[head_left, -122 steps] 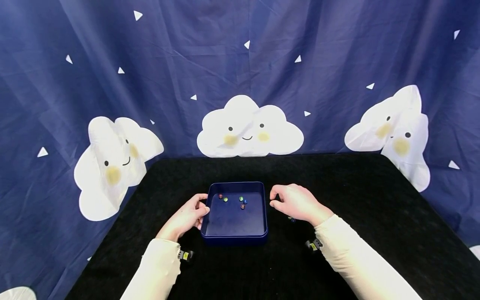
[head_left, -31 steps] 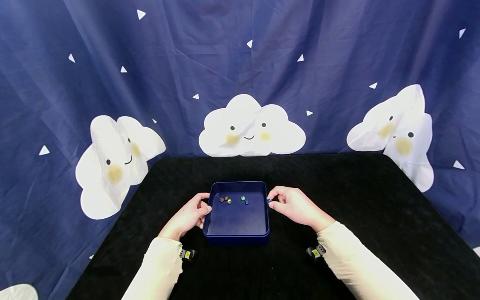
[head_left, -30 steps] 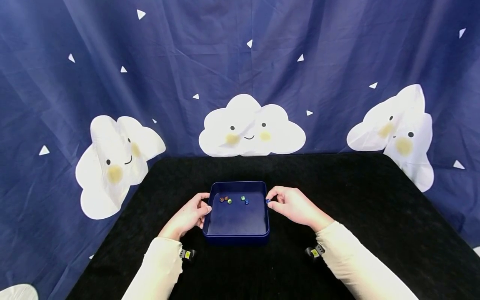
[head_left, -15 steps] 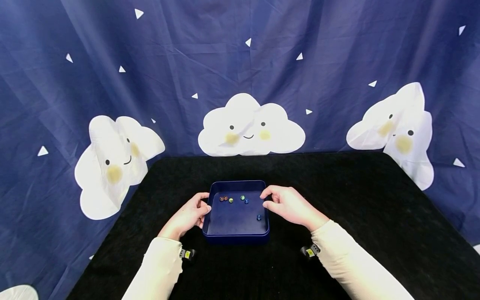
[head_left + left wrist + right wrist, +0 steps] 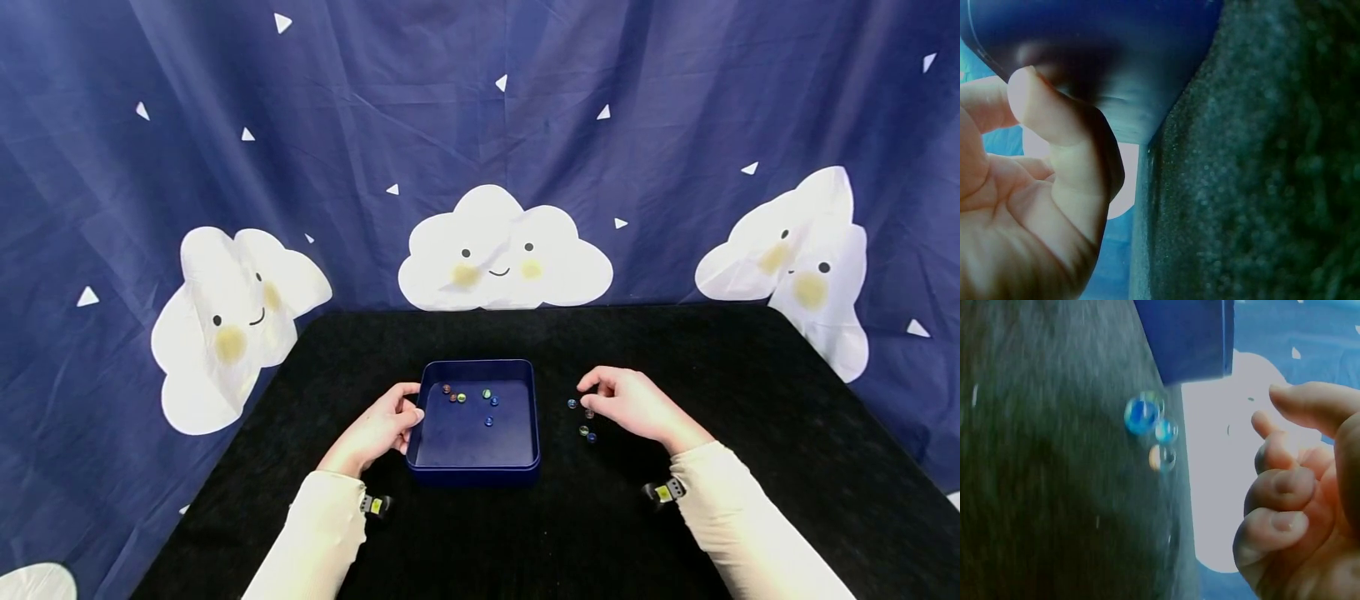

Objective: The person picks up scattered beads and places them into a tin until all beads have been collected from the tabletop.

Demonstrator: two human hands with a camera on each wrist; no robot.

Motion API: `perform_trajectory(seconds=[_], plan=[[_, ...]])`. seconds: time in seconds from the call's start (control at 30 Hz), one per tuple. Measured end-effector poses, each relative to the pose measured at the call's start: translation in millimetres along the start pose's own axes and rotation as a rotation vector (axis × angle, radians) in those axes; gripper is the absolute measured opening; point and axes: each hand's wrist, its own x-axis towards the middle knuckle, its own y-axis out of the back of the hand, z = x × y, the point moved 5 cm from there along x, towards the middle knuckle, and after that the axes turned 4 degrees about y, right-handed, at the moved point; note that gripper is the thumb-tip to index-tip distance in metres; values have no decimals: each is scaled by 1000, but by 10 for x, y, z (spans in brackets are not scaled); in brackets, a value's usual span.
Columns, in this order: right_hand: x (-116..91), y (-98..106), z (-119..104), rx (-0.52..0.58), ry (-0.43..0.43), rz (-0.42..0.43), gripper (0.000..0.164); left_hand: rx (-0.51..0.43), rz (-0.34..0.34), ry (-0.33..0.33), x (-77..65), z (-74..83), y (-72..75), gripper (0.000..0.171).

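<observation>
A square blue box [image 5: 472, 450] holds several glass marbles: reddish-brown, green, yellow-green and blue, including a blue marble [image 5: 489, 422] near its middle. My left hand [image 5: 378, 429] holds the box's left side, its thumb [image 5: 1054, 115] against the outer wall in the left wrist view. To the right of the box, a small group of marbles lies on the cloth, among them a blue marble [image 5: 572, 403] and a green marble [image 5: 583, 431]. Above this group hovers my right hand [image 5: 633, 404], thumb and index finger apart, nothing between them; its other fingers are bent.
A black cloth [image 5: 675, 358] covers the table. Behind it hangs a dark blue curtain [image 5: 450, 100] with white smiling clouds. The box's right wall [image 5: 536, 417] stands between the loose marbles and those inside.
My right hand let go of a blue marble, which dropped into the box and rolled left. The hand then moved right, off the box's rim to the loose marbles. My left hand stayed put.
</observation>
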Motion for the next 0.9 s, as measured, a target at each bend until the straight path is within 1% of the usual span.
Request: perform_trajectory(seconds=[0.13,0.37,0.7,0.8,0.9], plan=[[-14,38,125,-23,-13,-12,17,1,0,0,-1,-4,5,49],[-32,33,211,-49,-16,-83,16,7,0,12,-7,13,0,50],[-29,-26,320,-11,-10,-144,17,-3,-6,16,11,4,-9,49],[-20,-61,338,-18,2,-180,19,-3,-9,15,8,6,-3,49],[-12,-95,331,-23,37,-219,17,-2,-9,15,0,8,-3,49]])
